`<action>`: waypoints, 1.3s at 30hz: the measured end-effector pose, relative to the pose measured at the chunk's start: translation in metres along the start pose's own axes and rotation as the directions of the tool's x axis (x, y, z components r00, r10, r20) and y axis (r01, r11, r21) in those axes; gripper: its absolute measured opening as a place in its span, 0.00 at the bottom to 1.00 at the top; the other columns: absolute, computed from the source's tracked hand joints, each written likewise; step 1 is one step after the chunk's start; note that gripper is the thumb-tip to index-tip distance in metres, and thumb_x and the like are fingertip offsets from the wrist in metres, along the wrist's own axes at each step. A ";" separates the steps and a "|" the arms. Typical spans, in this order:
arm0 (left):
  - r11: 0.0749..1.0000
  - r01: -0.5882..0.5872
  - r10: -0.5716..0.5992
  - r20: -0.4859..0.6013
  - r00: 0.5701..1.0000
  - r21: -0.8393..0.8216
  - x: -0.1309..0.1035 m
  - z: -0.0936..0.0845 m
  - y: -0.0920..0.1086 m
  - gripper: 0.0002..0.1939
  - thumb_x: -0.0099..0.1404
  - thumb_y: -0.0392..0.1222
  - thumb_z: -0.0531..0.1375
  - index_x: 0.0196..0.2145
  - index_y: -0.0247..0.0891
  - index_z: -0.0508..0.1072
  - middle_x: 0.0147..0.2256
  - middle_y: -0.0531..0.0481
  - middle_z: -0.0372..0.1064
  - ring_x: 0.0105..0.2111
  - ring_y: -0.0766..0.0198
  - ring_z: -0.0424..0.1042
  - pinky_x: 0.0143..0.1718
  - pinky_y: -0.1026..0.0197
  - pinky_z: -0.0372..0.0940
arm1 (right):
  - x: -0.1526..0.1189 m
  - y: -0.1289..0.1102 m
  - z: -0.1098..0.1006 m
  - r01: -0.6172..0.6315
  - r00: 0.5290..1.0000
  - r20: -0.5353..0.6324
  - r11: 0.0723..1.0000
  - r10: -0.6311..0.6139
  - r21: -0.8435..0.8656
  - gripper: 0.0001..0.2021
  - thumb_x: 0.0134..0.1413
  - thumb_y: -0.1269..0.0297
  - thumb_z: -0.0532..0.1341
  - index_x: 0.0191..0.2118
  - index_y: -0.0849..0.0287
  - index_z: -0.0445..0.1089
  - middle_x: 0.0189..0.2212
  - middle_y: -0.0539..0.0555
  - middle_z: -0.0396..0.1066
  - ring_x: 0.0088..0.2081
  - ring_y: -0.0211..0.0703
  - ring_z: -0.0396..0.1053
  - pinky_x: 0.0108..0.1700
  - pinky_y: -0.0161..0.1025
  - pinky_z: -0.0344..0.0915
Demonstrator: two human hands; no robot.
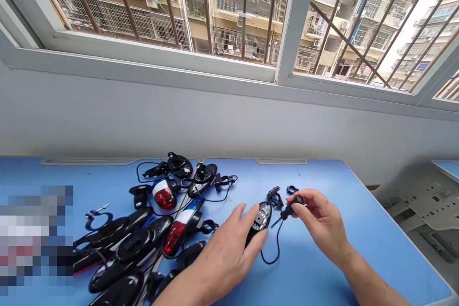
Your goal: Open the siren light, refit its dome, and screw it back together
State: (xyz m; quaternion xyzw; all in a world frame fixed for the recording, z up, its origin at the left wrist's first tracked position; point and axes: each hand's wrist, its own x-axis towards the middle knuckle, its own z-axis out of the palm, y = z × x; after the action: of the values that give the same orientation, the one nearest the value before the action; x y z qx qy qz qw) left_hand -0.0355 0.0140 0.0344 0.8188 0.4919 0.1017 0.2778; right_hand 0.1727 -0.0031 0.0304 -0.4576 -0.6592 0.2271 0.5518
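Observation:
My left hand (229, 246) is wrapped round a black oval device (261, 216) with a grey patterned face, low over the blue table. To the right, my right hand (321, 222) pinches a black screwdriver-like tool (289, 208), its thin shaft pointing down and left toward the device. A thin black cable (277, 251) curves down from near the tool to the device. Just behind them are a black clamp (275, 197) and a small black ring (292, 190) on the table.
Many black devices, some with red, white and blue lenses (181, 229), crowd the left of the blue table (308, 272). A pixelated area covers the far left. A wall (215, 119) and barred windows stand behind; another table (446, 168) is at the far right.

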 end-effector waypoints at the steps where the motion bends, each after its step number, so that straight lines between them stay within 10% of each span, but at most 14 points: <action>1: 0.999 -0.048 0.049 0.024 0.999 -0.021 -0.002 -0.004 -0.002 0.23 0.69 0.47 0.42 0.60 0.45 0.56 0.55 0.42 0.61 0.53 0.52 0.64 0.51 0.50 0.60 | 0.000 0.001 0.002 -0.002 1.000 -0.001 1.000 0.002 0.025 0.05 0.59 0.67 0.58 0.40 0.56 0.68 0.35 0.52 0.72 0.33 0.40 0.71 0.33 0.37 0.75; 8: 0.968 -0.145 0.126 0.102 0.987 0.203 -0.002 -0.016 -0.012 0.23 0.61 0.34 0.52 0.54 0.47 0.62 0.36 0.49 0.70 0.37 0.55 0.72 0.37 0.57 0.66 | -0.002 0.008 0.007 0.021 1.000 0.016 0.995 -0.023 0.097 0.06 0.60 0.68 0.59 0.42 0.54 0.69 0.37 0.52 0.72 0.34 0.40 0.72 0.34 0.37 0.76; 16: 0.926 -0.311 0.328 -0.047 0.944 0.213 0.012 -0.006 -0.020 0.17 0.52 0.40 0.67 0.38 0.41 0.66 0.54 0.42 0.62 0.52 0.48 0.62 0.51 0.46 0.58 | -0.003 0.010 0.012 0.030 0.997 0.064 0.992 -0.038 0.122 0.07 0.59 0.67 0.59 0.43 0.54 0.69 0.37 0.52 0.73 0.33 0.40 0.73 0.34 0.37 0.76; 21: 0.957 -0.248 0.240 0.070 0.968 0.153 0.012 -0.002 -0.011 0.25 0.57 0.42 0.63 0.51 0.48 0.62 0.41 0.49 0.66 0.39 0.56 0.67 0.38 0.57 0.64 | -0.002 0.006 0.008 0.053 0.996 0.071 0.995 -0.058 0.080 0.06 0.59 0.68 0.59 0.42 0.55 0.69 0.36 0.52 0.73 0.32 0.40 0.73 0.33 0.37 0.76; 39: 0.975 -0.077 0.065 0.062 0.996 0.209 0.008 -0.001 0.002 0.08 0.58 0.44 0.60 0.33 0.38 0.67 0.40 0.44 0.66 0.39 0.54 0.64 0.40 0.54 0.62 | -0.011 -0.015 -0.027 0.302 0.953 0.054 0.953 -0.299 -0.042 0.12 0.59 0.73 0.59 0.48 0.54 0.67 0.38 0.55 0.74 0.40 0.49 0.72 0.39 0.46 0.73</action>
State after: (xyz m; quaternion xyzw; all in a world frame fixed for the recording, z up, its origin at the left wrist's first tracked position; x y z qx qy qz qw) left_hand -0.0308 0.0204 0.0358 0.8632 0.4626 0.0362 0.1988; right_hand 0.1925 -0.0248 0.0446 -0.3601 -0.7395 0.1348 0.5525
